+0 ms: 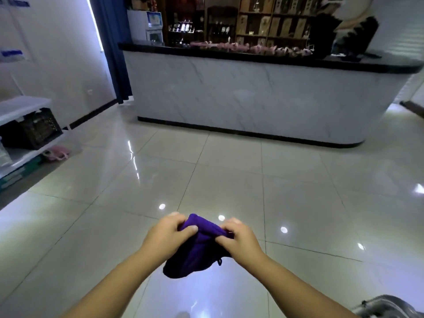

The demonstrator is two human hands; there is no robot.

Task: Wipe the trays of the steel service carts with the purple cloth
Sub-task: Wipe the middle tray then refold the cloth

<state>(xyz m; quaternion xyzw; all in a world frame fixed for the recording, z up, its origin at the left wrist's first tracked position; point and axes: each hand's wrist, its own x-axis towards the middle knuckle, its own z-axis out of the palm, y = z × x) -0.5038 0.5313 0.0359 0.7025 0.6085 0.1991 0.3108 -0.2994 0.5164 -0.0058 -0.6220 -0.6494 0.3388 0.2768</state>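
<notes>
**Cloth readied above the tiled floor**

Above the glossy tiled floor (206,171), low in the view, the purple cloth (197,246) is held bunched between 2 hands. Its upper edge is pinched by the left hand (165,235) on one side and by the right hand (238,239) on the other, the fingers (190,228) of both curled onto the fabric, while the rest hangs in a loose fold beneath.

The step in hand is judged to be readying the cloth. It would be done well if the bunch were opened and refolded into a flat pad, so that a broad, even face is offered to the steel and the dangling loop at the lower edge is kept tucked in.

No cart tray is clearly shown. Only a rounded grey metallic shape (387,306) is cut off at the lower right corner, and whether it belongs to a cart cannot be told. Items on the dark surface (252,56) of the marble-fronted bar are blurred.
</notes>
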